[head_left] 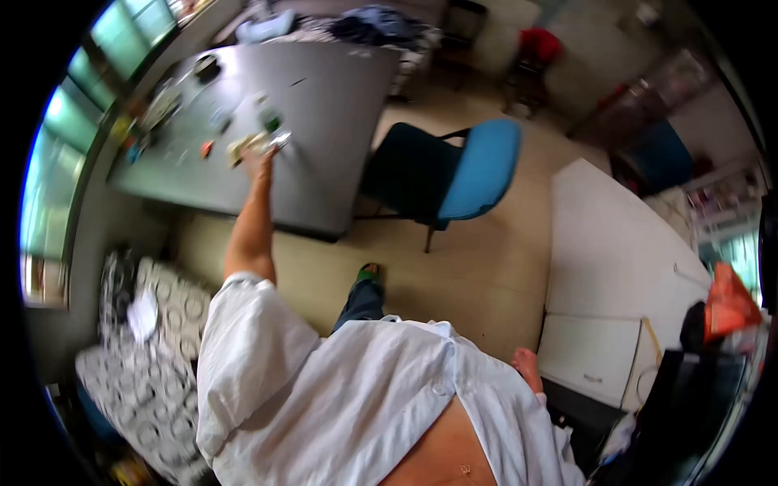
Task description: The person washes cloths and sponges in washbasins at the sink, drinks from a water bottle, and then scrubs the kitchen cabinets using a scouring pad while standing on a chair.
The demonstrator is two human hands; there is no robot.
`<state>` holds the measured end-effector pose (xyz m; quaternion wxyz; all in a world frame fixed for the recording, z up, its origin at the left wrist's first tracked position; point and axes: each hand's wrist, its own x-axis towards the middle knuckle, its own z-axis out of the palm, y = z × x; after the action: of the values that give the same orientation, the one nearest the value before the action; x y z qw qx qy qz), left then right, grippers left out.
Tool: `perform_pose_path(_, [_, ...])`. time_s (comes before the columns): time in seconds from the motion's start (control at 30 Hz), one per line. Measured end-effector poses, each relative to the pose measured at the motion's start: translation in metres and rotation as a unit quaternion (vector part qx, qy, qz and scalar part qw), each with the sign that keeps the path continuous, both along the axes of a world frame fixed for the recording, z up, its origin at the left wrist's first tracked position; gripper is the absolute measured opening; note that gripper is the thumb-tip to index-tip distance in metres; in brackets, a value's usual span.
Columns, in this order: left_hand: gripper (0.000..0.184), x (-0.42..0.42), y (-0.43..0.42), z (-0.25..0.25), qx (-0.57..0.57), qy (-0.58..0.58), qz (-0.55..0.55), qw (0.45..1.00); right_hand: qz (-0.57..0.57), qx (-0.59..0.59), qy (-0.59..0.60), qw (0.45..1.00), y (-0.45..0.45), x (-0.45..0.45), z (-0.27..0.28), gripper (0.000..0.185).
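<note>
L hand (259, 160) & cloth (241, 149) blurred, exact grip unclear; R hand (527, 366) too small, finger pose unclear; clutter (164, 107) nr window (61, 162) blurred, can't ID; shirt (365, 381) cut off at btm edge.

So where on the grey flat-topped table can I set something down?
Right side of the table, between the green-and-clear item and the edge beside the blue-and-black padded chair. It's crowded around your left hand on the crumpled cream cloth, and toward the teal-paned window.
</note>
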<state>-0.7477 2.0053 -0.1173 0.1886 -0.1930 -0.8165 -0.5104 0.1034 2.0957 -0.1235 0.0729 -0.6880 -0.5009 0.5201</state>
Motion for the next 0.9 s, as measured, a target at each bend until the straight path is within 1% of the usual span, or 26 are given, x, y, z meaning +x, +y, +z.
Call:
perform_pose_path(0.03, [0.030,-0.032,0.008,-0.028,-0.051,0.155,0.055,0.985,0.005,0.020,-0.004,1.000,0.002,-0.002,-0.005,0.015])
perform_pose_path(0.07, [0.023,-0.057,0.013,-0.042,-0.082,0.253,0.037,0.963,0.000,0.043,-0.011,0.999,0.007,-0.007,-0.008,0.018])
perform_pose_path(0.1, [0.019,-0.080,0.019,-0.055,-0.111,0.350,0.024,0.930,0.028,0.054,-0.026,0.998,0.011,-0.012,-0.012,0.015])
perform_pose_path(0.13, [0.024,-0.068,0.033,-0.038,0.129,0.004,-0.152,0.980,0.056,0.061,-0.046,0.996,0.012,-0.013,-0.016,0.013])
perform_pose_path(0.17, [0.028,-0.054,0.040,-0.020,0.040,-0.115,-0.060,0.991,0.099,0.068,-0.067,0.991,0.009,-0.010,-0.028,0.014])
perform_pose_path(0.2, [0.040,-0.055,0.049,-0.019,-0.004,-0.135,-0.014,0.991,0.146,0.074,-0.089,0.982,0.012,-0.010,-0.032,0.016])
perform_pose_path(0.23, [0.052,-0.068,0.055,-0.030,-0.048,-0.149,0.037,0.987,0.105,0.085,-0.100,0.986,0.015,-0.018,-0.019,0.016])
perform_pose_path(0.27, [0.072,-0.101,0.054,-0.072,-0.023,-0.116,0.033,0.992,0.151,0.064,-0.115,0.980,0.018,-0.033,0.000,0.018])
perform_pose_path(0.3, [0.087,-0.118,0.060,-0.092,-0.198,-0.115,0.132,0.964,0.197,0.039,-0.128,0.971,0.024,-0.050,0.018,0.019])
perform_pose_path(0.33, [0.099,-0.112,0.062,-0.089,-0.167,-0.177,0.110,0.964,0.165,0.045,-0.136,0.976,0.026,-0.063,0.029,0.019])
perform_pose_path(0.37, [0.082,-0.107,0.069,-0.086,-0.032,-0.216,0.064,0.974,0.120,0.096,-0.124,0.980,0.026,-0.074,0.038,0.021])
perform_pose_path(0.4, [0.065,-0.098,0.076,-0.075,0.234,-0.289,-0.022,0.928,0.078,0.147,-0.113,0.980,0.029,-0.080,0.044,0.023])
perform_pose_path(0.43, [0.049,-0.087,0.082,-0.057,0.417,-0.339,-0.077,0.840,0.052,0.152,-0.120,0.980,0.034,-0.082,0.047,0.023])
perform_pose_path(0.47, [0.034,-0.077,0.084,-0.032,0.511,-0.365,-0.106,0.771,0.095,0.164,-0.121,0.974,0.039,-0.083,0.048,0.023])
perform_pose_path(0.5, [0.038,-0.085,0.089,-0.038,0.458,-0.328,-0.106,0.820,0.142,0.176,-0.120,0.967,0.045,-0.084,0.048,0.023])
perform_pose_path(0.53, [0.043,-0.093,0.094,-0.043,0.403,-0.288,-0.100,0.863,0.129,0.179,-0.125,0.967,0.050,-0.086,0.052,0.023])
perform_pose_path(0.6, [0.054,-0.106,0.108,-0.047,0.280,-0.202,-0.125,0.930,0.156,0.166,-0.134,0.964,0.064,-0.090,0.061,0.021])
perform_pose_path(0.63, [0.060,-0.100,0.117,-0.033,0.223,-0.153,-0.130,0.954,0.152,0.167,-0.135,0.965,0.073,-0.086,0.060,0.021])
perform_pose_path(0.67, [0.063,-0.089,0.126,-0.023,0.122,-0.156,-0.106,0.974,0.148,0.158,-0.150,0.965,0.082,-0.082,0.057,0.019])
perform_pose_path(0.7, [0.065,-0.044,0.143,0.029,0.019,-0.153,-0.084,0.984,0.145,0.149,-0.163,0.965,0.092,-0.078,0.055,0.018])
perform_pose_path(0.73, [0.062,-0.028,0.165,0.045,0.043,-0.159,-0.104,0.981,0.143,0.148,-0.163,0.965,0.102,-0.074,0.053,0.018])
perform_pose_path(0.77, [0.060,-0.014,0.184,0.054,0.067,-0.164,-0.124,0.976,0.100,0.205,-0.111,0.967,0.115,-0.071,0.052,0.018])
perform_pose_path(0.8, [0.053,-0.003,0.205,0.056,0.094,-0.172,-0.170,0.966,0.056,0.261,-0.058,0.962,0.131,-0.070,0.055,0.019])
perform_pose_path(0.83, [0.047,0.011,0.227,0.058,0.120,-0.179,-0.216,0.952,0.033,0.231,-0.040,0.972,0.152,-0.067,0.060,0.019])
perform_pose_path(0.87, [0.046,0.038,0.247,0.070,0.133,-0.191,-0.275,0.933,0.011,0.200,-0.023,0.980,0.177,-0.069,0.077,0.020])
perform_pose_path(0.9, [0.044,0.064,0.267,0.083,0.143,-0.199,-0.333,0.910,0.034,0.209,-0.048,0.976,0.202,-0.068,0.087,0.018])
